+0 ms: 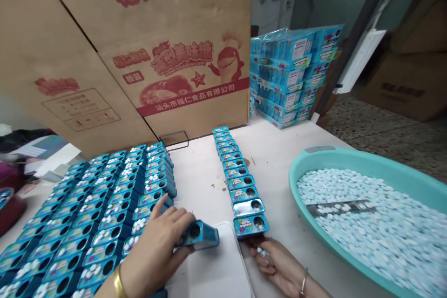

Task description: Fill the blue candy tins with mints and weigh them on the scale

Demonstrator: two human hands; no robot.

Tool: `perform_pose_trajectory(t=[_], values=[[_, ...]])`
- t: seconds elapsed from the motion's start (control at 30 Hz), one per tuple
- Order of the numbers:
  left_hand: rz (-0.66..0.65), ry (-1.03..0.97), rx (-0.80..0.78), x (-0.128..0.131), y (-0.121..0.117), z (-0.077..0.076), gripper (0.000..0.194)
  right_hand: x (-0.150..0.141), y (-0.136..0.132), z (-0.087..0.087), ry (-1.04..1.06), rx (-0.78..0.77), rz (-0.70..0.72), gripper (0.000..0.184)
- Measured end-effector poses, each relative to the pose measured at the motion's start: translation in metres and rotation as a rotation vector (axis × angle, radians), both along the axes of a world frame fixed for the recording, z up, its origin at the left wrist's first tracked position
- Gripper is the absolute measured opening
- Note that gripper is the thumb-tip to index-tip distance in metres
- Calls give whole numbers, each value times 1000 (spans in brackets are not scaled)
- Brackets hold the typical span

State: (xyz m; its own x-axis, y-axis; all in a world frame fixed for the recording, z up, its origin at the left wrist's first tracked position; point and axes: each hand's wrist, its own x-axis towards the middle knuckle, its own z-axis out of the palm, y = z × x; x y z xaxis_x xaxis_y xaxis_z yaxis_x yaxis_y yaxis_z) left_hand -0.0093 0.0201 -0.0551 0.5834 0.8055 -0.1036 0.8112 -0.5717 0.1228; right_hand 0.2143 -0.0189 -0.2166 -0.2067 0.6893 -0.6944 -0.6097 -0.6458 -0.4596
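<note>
My left hand (pixel 159 242), with a gold bangle at the wrist, grips a blue candy tin (pixel 207 236) between fingers and thumb. The tin is tilted above a white flat tray-like surface (pixel 223 270), its round hole facing up. Palm up, my right hand (pixel 282 263) holds several small pale candies (pixel 262 252) in curled fingers. It lies just below the nearest tin (pixel 246 226) of a single row of blue tins (pixel 236 172). To the left stand several rows of blue tins (pixel 115 205), many with white candies on their tops.
A turquoise basin (pixel 296 195) full of pale candies (pixel 394 237) stands at the right, with a metal strip (pixel 335 208) lying in it. Large cardboard boxes (pixel 195 121) form a wall behind. Wrapped packs of blue tins (pixel 289 79) are stacked at the back right.
</note>
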Motion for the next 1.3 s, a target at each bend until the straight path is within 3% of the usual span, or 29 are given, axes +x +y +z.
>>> perform_pose_trajectory(t=[0.27, 0.47, 0.9, 1.07, 1.2, 1.3], values=[[-26, -2, -11, 3, -35, -8, 16, 9, 6, 5, -7, -47, 87, 22], [-21, 74, 0, 11, -46, -18, 18, 18, 12, -5, 43, -86, 110, 20], [-71, 127, 45, 34, -47, -35, 26, 23, 33, -4, -29, -20, 190, 20], [-29, -118, 82, 13, -49, -28, 58, 32, 19, 5, -43, 26, 210, 16], [125, -417, 141, -9, -62, -22, 35, 42, -13, 15, -6, 102, 159, 12], [232, -515, 172, -19, -75, -28, 26, 48, -43, 19, 11, 73, 102, 11]])
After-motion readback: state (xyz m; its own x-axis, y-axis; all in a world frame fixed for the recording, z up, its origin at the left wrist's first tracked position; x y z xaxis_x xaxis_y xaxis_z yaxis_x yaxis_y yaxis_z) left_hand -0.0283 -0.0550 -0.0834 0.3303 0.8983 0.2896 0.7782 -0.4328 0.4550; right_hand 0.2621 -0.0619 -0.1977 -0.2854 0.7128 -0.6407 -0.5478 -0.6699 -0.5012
